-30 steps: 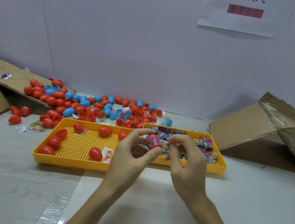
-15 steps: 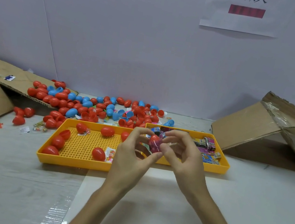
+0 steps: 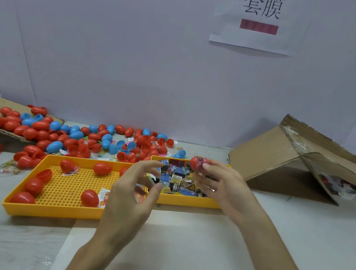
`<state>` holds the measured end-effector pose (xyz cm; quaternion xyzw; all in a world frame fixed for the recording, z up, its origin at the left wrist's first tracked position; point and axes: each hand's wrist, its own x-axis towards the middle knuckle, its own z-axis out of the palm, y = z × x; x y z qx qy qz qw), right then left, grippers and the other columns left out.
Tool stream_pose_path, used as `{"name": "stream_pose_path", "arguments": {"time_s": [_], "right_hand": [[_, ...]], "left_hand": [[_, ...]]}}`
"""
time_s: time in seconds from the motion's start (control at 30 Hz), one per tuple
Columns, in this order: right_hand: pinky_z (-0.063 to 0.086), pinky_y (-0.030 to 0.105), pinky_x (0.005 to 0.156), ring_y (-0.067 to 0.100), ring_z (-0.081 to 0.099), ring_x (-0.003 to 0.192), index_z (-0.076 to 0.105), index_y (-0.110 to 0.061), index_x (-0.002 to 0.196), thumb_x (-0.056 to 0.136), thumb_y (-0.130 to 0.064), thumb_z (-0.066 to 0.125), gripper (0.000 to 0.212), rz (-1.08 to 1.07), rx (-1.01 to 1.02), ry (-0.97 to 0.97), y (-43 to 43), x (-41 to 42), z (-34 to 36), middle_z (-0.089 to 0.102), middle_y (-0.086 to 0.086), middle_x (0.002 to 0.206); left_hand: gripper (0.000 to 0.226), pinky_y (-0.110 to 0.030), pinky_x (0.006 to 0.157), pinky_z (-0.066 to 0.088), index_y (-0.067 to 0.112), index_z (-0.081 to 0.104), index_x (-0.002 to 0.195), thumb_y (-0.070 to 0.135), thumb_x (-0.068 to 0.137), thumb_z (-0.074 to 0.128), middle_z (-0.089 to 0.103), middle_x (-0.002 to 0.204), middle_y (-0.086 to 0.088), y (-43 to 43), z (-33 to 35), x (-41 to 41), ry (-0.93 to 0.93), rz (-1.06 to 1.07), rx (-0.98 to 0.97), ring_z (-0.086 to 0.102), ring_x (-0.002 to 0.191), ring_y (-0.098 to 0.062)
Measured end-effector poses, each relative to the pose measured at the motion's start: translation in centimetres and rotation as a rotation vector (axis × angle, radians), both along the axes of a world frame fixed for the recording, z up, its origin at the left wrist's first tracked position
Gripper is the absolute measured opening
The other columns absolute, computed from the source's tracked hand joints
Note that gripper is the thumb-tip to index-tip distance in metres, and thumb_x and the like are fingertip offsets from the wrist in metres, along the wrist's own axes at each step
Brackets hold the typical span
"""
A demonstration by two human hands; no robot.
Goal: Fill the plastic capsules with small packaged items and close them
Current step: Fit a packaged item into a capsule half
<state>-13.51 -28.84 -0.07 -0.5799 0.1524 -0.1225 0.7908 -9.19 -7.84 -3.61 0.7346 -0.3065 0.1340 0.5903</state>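
Two yellow trays (image 3: 53, 211) (image 3: 184, 203), two hands (image 3: 131, 197) (image 3: 222, 189) (capsules (image 3: 39, 125): dozens).

Both forearms (image 3: 269, 256) are seen bare, without sleeves. On the right hand (image 3: 224, 189) a thin pale ring (image 3: 211, 189) is worn, on a finger just below the gripping fingertips. The left hand (image 3: 131, 195) is seen bare.

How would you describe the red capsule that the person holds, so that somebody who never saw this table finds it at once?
Find the right yellow tray, the one full of small packets. Above its far edge, the right hand pinches a red capsule in its fingers. It is the only capsule held off the table; all others lie loose.
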Motion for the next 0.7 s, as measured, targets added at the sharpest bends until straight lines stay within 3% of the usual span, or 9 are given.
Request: {"name": "stream_pose_path", "arguments": {"time_s": [0.07, 0.17, 0.23, 0.3, 0.4, 0.5, 0.63, 0.7], "right_hand": [[0.053, 0.026, 0.072, 0.015, 0.074, 0.080, 0.066, -0.008, 0.120, 0.096, -0.016, 0.062, 0.025, -0.065, 0.059, -0.051, -2.4, 0.1, 2.3, 0.076, 0.004, 0.099], [0.050, 0.026, 0.073, 0.014, 0.073, 0.083, 0.061, -0.009, 0.119, 0.100, -0.025, 0.056, 0.025, -0.322, 0.368, -0.313, -6.7, -0.3, 6.2, 0.073, 0.006, 0.106], [0.049, 0.026, 0.070, 0.019, 0.073, 0.091, 0.051, -0.010, 0.125, 0.102, -0.031, 0.054, 0.031, -0.428, 0.376, -0.326, -8.2, -0.6, 7.1, 0.070, 0.011, 0.116], [0.048, 0.024, 0.065, 0.019, 0.070, 0.087, 0.051, -0.009, 0.122, 0.103, -0.026, 0.052, 0.026, -0.438, 0.276, -0.241, -7.7, -0.4, 5.9, 0.069, 0.010, 0.111], [0.050, 0.025, 0.063, 0.015, 0.067, 0.071, 0.064, -0.009, 0.106, 0.101, -0.013, 0.053, 0.013, -0.418, 0.021, -0.129, -4.9, 0.0, 2.4, 0.070, 0.007, 0.091], [0.053, 0.022, 0.060, 0.011, 0.066, 0.064, 0.071, -0.011, 0.096, 0.097, -0.005, 0.057, 0.016, -0.413, -0.354, -0.053, -2.3, 0.6, -0.8, 0.072, 0.006, 0.082], [0.049, 0.016, 0.074, 0.008, 0.065, 0.088, 0.074, -0.022, 0.096, 0.092, -0.013, 0.068, 0.012, -0.327, -0.977, 0.066, -0.4, 1.9, -3.5, 0.072, -0.007, 0.094], [0.048, 0.032, 0.093, 0.011, 0.060, 0.105, 0.073, -0.027, 0.106, 0.092, -0.024, 0.069, 0.015, -0.264, -1.228, 0.240, -0.2, 2.2, -4.3, 0.068, -0.010, 0.108]], "left_hand": [[0.035, -0.018, 0.072, 0.053, 0.029, 0.064, 0.121, 0.011, 0.091, 0.072, 0.067, 0.105, 0.015, -0.1, 0.1, 0.0, 0.009, 0.001, 0.007, 0.064, 0.094, -0.005], [0.035, -0.017, 0.071, 0.053, 0.027, 0.064, 0.121, 0.010, 0.092, 0.071, 0.066, 0.106, 0.015, -0.2, 0.1, -0.1, 0.000, 0.000, 0.021, 0.063, 0.093, -0.004], [0.035, -0.019, 0.071, 0.054, 0.030, 0.063, 0.119, 0.011, 0.091, 0.071, 0.065, 0.107, 0.016, -0.2, 0.1, -0.2, -0.015, -0.004, 0.033, 0.063, 0.093, -0.003], [0.034, -0.018, 0.073, 0.053, 0.034, 0.062, 0.115, 0.012, 0.091, 0.072, 0.064, 0.107, 0.020, -0.2, 0.0, 0.0, -0.042, 0.013, 0.057, 0.062, 0.094, -0.001], [0.025, -0.018, 0.082, 0.050, 0.037, 0.063, 0.107, 0.018, 0.092, 0.071, 0.061, 0.109, 0.022, 0.2, -0.5, 0.7, -0.046, 0.109, 0.210, 0.059, 0.101, 0.000], [0.018, -0.038, 0.099, 0.038, 0.040, 0.066, 0.112, 0.035, 0.095, 0.066, 0.057, 0.127, 0.018, 1.4, -0.8, 2.2, 0.035, 0.342, 0.553, 0.049, 0.121, -0.010], [0.034, -0.052, 0.115, 0.026, 0.042, 0.059, 0.127, 0.038, 0.094, 0.066, 0.048, 0.148, 0.010, 3.7, -1.1, 4.0, 0.173, 0.550, 0.750, 0.037, 0.140, -0.017], [0.040, -0.051, 0.111, 0.032, 0.041, 0.057, 0.131, 0.033, 0.093, 0.067, 0.050, 0.146, 0.006, 4.6, -1.1, 4.6, 0.235, 0.580, 0.773, 0.038, 0.139, -0.021]]}}
